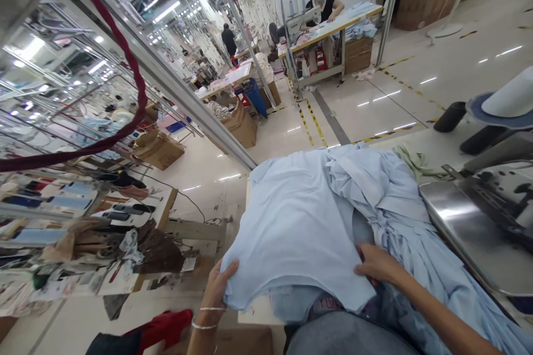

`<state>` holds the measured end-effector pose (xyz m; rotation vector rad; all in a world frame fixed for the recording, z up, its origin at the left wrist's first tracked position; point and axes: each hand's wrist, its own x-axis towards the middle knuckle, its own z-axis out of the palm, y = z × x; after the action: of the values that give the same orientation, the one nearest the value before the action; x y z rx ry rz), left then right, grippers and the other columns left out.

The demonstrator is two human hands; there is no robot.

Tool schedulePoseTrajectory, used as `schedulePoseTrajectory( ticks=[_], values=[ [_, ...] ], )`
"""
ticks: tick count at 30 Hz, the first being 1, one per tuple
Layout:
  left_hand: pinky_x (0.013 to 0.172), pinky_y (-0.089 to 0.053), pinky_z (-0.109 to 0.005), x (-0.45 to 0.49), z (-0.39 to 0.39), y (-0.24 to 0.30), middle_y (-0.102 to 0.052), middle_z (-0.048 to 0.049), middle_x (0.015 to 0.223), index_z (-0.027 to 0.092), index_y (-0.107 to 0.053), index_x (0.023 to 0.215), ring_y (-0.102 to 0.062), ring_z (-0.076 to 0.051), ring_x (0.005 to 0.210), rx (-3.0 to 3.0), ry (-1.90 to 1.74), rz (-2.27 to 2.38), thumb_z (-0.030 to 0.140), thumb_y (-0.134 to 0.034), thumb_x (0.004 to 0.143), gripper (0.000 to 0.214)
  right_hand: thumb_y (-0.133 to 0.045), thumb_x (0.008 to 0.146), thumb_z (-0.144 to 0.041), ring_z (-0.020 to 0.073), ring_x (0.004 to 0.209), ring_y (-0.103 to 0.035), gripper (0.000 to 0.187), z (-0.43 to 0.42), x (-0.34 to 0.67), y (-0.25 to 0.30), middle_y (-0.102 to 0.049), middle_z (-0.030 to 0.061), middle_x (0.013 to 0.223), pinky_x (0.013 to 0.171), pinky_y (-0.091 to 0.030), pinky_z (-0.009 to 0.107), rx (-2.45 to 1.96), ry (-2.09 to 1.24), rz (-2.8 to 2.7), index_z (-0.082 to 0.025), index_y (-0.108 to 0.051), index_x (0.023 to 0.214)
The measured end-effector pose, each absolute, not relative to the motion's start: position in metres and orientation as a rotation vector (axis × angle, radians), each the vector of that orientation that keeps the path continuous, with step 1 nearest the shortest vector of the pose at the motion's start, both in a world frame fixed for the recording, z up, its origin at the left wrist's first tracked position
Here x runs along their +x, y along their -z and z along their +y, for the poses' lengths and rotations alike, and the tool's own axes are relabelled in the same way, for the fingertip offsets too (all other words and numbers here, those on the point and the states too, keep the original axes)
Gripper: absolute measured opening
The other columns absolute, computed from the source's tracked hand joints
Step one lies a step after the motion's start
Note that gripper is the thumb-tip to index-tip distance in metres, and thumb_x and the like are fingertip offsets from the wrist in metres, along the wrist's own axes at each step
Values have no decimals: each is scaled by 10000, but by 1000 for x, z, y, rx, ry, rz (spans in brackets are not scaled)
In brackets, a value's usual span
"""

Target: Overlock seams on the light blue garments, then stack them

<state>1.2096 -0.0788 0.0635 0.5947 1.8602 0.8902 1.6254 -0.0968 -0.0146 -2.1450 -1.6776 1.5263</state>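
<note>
A flat light blue fabric piece (295, 227) lies on top of a pile of the same cloth in front of me. My left hand (217, 287) grips its near left edge, thumb on top and fingers under the cloth; bangles ring that wrist. My right hand (377, 264) rests closed on the piece's right edge, fingers tucked into the fold beside a bunched heap of light blue fabric (387, 199). The heap spills to the right and down over my lap.
A sewing machine's shiny metal bed (462, 233) stands at the right. Thread cones (510, 101) sit behind it. A cluttered worktable (104, 244) is on the left, cardboard boxes (158, 150) on the floor. A person sews at a far table (333, 25).
</note>
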Motion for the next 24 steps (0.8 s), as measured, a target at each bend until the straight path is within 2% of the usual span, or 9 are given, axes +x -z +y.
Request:
schedulePoseTrajectory(
  ticks=[2,5,7,12,17,21,24],
  values=[
    [593,-573,-304,1208,-77,-58,-732,-61,725,105,-670,1044,-697,-228,648,584,-856,1876,252,-840,629,473,-613,887,-332,128,751,-622,207,-96,1621,9,-638,13,850,719,-533,318,-2229,-1433,-1703,-129,-616,927],
    [582,-566,-306,1207,-77,-49,-721,-57,673,92,-683,979,-690,-232,630,584,-817,1880,237,-848,613,426,-525,935,-389,172,932,-614,289,-68,1614,3,-631,57,1030,849,-508,392,-2371,-1106,-1631,-152,-594,1086],
    [597,-564,-312,1207,-80,-45,-713,-59,652,86,-688,937,-692,-238,643,588,-812,1874,234,-851,605,398,-499,947,-403,183,978,-604,321,-39,1609,2,-614,73,1100,873,-499,407,-2444,-945,-1555,-164,-574,1147],
    [610,-558,-308,1206,-92,-39,-729,-70,716,96,-690,926,-695,-246,679,596,-873,1838,289,-874,550,462,-539,931,-384,159,890,-624,288,10,1601,5,-633,56,1033,791,-533,360,-2516,-851,-1484,-148,-601,1085],
    [590,-544,-304,1204,-94,-32,-738,-83,786,101,-698,900,-691,-260,696,578,-915,1817,315,-901,429,555,-524,941,-375,151,856,-626,290,1,1604,13,-634,60,1012,775,-537,348,-2587,-634,-1466,-148,-588,1110],
    [561,-520,-304,1204,-87,-38,-718,-77,704,88,-699,830,-670,-255,641,583,-910,1814,313,-904,360,560,-497,955,-319,162,833,-628,308,-14,1601,7,-632,63,988,763,-532,363,-2478,-496,-1551,-145,-534,1206],
    [586,-517,-301,1212,-77,-55,-719,-79,730,91,-700,855,-666,-251,670,620,-906,1785,350,-899,365,589,-456,953,-278,201,961,-606,303,-39,1574,-11,-623,102,1059,852,-489,366,-2152,-430,-1773,-160,-538,1221]
  ],
)
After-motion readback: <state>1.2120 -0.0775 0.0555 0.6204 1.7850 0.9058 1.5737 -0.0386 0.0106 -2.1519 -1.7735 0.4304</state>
